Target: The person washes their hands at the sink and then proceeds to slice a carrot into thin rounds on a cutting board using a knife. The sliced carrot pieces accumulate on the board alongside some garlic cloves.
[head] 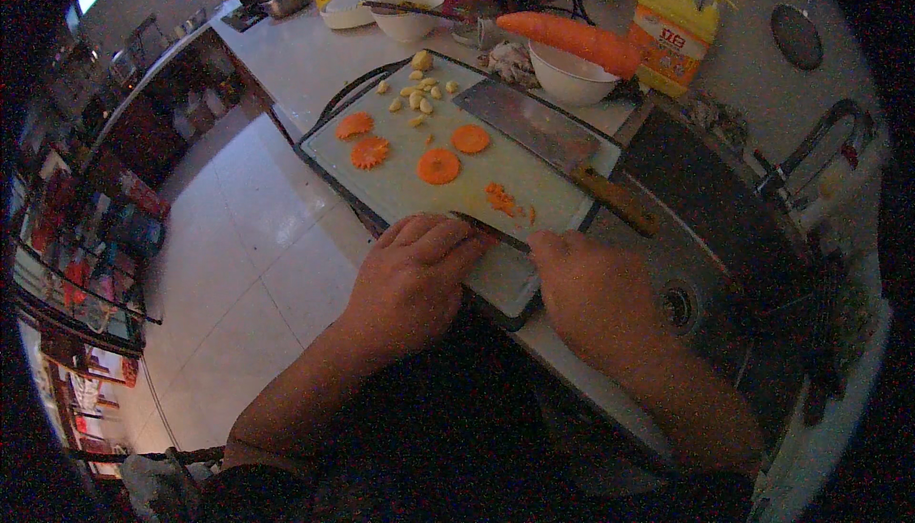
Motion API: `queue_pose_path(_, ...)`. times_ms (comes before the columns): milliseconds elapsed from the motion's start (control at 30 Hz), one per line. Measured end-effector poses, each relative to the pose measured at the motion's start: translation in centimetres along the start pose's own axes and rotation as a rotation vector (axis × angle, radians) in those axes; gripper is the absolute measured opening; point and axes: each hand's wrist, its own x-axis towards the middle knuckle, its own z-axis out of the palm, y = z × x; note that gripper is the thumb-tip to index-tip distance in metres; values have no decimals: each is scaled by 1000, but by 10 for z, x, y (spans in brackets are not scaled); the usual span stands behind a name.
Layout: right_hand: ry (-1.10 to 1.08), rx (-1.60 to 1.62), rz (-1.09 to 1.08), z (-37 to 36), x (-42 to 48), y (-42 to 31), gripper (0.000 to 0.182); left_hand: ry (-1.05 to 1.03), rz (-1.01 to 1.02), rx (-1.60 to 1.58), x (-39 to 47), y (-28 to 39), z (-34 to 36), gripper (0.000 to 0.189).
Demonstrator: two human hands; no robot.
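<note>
A small knife (493, 231) with a dark blade is gripped in my right hand (597, 284) over the near end of the cutting board (386, 191). My left hand (418, 276) rests at the same end, its fingers curled down beside the blade. Whatever may be under those fingers is hidden. Just beyond the blade lie chopped carrot bits (500, 198). Farther up the board are two round carrot slices (438, 166) and, to their left, two slices with notched rims (369, 153). Peeled garlic cloves (416, 100) are scattered near the far end, below a yellowish lump (422, 60).
Along the board's right side lies a cleaver (532, 119), its wooden handle (618, 201) jutting over the sink (686, 201). A large carrot (572, 37) lies across a white bowl (572, 80), beside a yellow jug (672, 37). Another bowl (406, 19) holds chopsticks. Tiled floor (243, 237) drops away left.
</note>
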Motion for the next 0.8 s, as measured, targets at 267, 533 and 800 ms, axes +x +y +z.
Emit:
queue_pose_path(267,21,-9,-24,5,-1,3,14,-10,1,-29,0,-3,4,48)
queue_pose_path(533,-47,-17,17,-1,1,-6,9,12,28,-16,-1,-1,4,44)
queue_pose_path(800,48,-56,-23,12,5,-16,15,32,43,-78,0,-2,4,43)
